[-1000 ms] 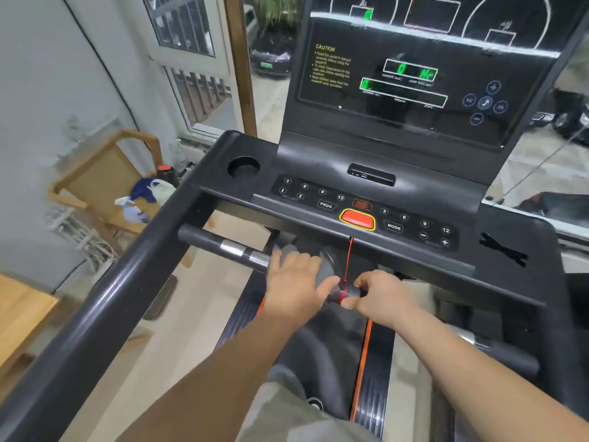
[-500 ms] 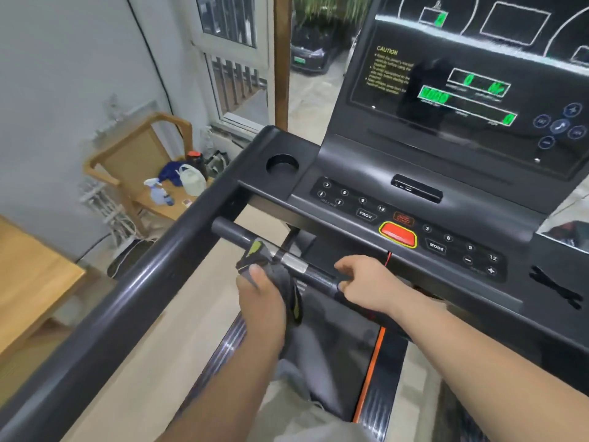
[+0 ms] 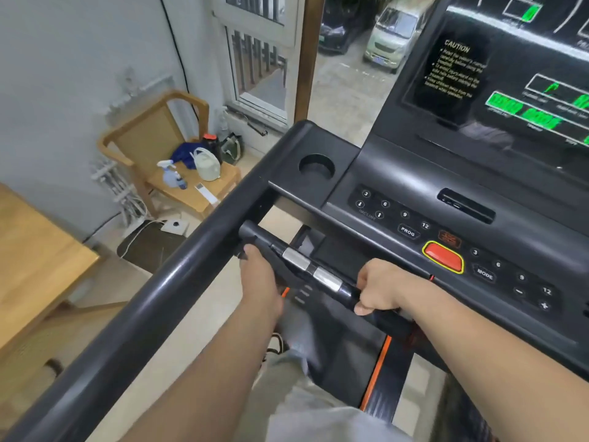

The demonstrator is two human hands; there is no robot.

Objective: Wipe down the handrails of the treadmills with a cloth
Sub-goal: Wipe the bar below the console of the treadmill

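A short black handlebar (image 3: 345,293) with two silver sensor plates runs below the treadmill console (image 3: 414,199). My left hand (image 3: 259,277) holds the dark cloth (image 3: 241,255) against the bar's left end, where it meets the long side handrail (image 3: 153,307). Most of the cloth is hidden under the hand; only a dark edge shows at the fingertips. My right hand (image 3: 379,290) grips the same bar just right of the silver plates.
A red stop button (image 3: 443,258) and a cup holder (image 3: 316,166) sit on the console. To the left, a wooden chair (image 3: 153,135) carries a spray bottle (image 3: 170,175) and a white jug (image 3: 207,164). A wooden table (image 3: 35,250) stands at far left.
My left hand has slid the cloth leftward along the bar, from the middle to its left end. My right hand stays gripping the bar. The view has turned left.
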